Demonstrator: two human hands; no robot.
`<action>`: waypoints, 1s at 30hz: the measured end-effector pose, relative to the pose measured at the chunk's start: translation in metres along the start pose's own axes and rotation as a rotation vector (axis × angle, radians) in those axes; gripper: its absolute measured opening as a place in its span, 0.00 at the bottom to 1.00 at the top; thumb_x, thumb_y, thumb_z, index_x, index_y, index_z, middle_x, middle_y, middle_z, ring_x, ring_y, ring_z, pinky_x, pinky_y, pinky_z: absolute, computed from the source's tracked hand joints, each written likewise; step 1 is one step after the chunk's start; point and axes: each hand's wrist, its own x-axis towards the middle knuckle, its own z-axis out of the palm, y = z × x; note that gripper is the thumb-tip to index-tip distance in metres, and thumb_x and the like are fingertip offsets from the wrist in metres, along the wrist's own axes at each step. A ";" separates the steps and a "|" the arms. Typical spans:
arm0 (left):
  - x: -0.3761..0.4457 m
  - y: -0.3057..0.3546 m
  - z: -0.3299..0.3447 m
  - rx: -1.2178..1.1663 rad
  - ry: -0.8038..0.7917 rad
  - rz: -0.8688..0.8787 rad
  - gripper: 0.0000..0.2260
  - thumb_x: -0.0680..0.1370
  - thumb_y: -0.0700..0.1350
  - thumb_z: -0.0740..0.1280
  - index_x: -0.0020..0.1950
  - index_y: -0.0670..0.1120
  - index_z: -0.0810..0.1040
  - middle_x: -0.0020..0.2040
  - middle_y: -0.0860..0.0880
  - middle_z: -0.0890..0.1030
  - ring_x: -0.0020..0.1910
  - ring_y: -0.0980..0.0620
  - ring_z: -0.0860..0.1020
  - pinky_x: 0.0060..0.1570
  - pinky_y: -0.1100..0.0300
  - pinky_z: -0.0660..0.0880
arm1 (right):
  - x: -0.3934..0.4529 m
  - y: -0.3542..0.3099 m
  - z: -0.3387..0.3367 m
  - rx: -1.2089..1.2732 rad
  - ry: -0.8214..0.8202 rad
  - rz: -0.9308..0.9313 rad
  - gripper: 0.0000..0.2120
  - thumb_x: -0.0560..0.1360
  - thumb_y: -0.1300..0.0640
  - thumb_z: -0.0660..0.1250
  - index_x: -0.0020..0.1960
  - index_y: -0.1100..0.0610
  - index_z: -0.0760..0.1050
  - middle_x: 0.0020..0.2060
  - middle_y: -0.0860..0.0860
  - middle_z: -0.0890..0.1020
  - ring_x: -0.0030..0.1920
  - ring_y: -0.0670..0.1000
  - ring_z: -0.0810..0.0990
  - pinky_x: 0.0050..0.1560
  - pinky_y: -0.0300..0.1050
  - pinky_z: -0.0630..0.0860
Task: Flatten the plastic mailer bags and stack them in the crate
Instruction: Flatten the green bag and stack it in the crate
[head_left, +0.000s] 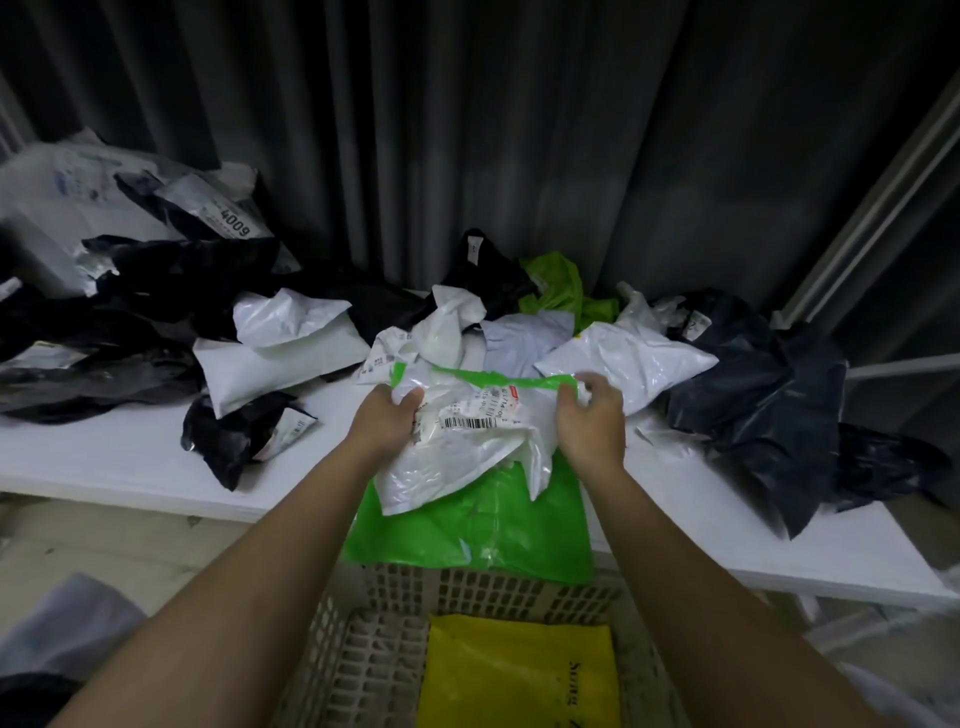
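A green mailer bag (470, 525) hangs over the front edge of the white table (124, 462), its lower part draped onto the crate's rim. Crumpled white plastic with a barcode label (467, 441) lies on top of it. My left hand (382, 423) grips the bag's upper left corner, and my right hand (592, 418) pinches the upper right corner. Below stands a beige lattice crate (363, 654), and a flat yellow mailer (519, 675) lies inside it.
Several crumpled mailers cover the table: white ones (280, 343), black ones (156, 306) on the left, a dark navy heap (769, 395) on the right, a lime green one (558, 286) at the back. A dark curtain hangs behind.
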 end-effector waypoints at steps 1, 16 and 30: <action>0.002 -0.002 0.002 0.004 0.005 0.000 0.16 0.81 0.53 0.60 0.55 0.39 0.72 0.54 0.38 0.78 0.52 0.41 0.75 0.46 0.56 0.66 | -0.004 -0.007 0.001 0.050 0.005 -0.162 0.13 0.79 0.53 0.61 0.62 0.54 0.75 0.61 0.52 0.74 0.63 0.53 0.72 0.57 0.39 0.66; 0.018 -0.032 0.018 0.140 0.094 -0.083 0.16 0.82 0.52 0.58 0.57 0.38 0.65 0.55 0.38 0.77 0.55 0.38 0.75 0.48 0.52 0.67 | -0.013 -0.006 0.039 -0.780 -0.615 -0.319 0.29 0.78 0.32 0.46 0.76 0.38 0.52 0.78 0.47 0.47 0.77 0.56 0.42 0.73 0.64 0.38; -0.023 -0.027 0.052 0.619 -0.106 0.434 0.23 0.83 0.55 0.46 0.78 0.53 0.51 0.79 0.51 0.45 0.77 0.50 0.41 0.74 0.48 0.39 | 0.003 0.031 0.048 -0.921 -0.622 -0.497 0.27 0.80 0.36 0.43 0.77 0.38 0.42 0.78 0.47 0.41 0.77 0.53 0.35 0.73 0.62 0.33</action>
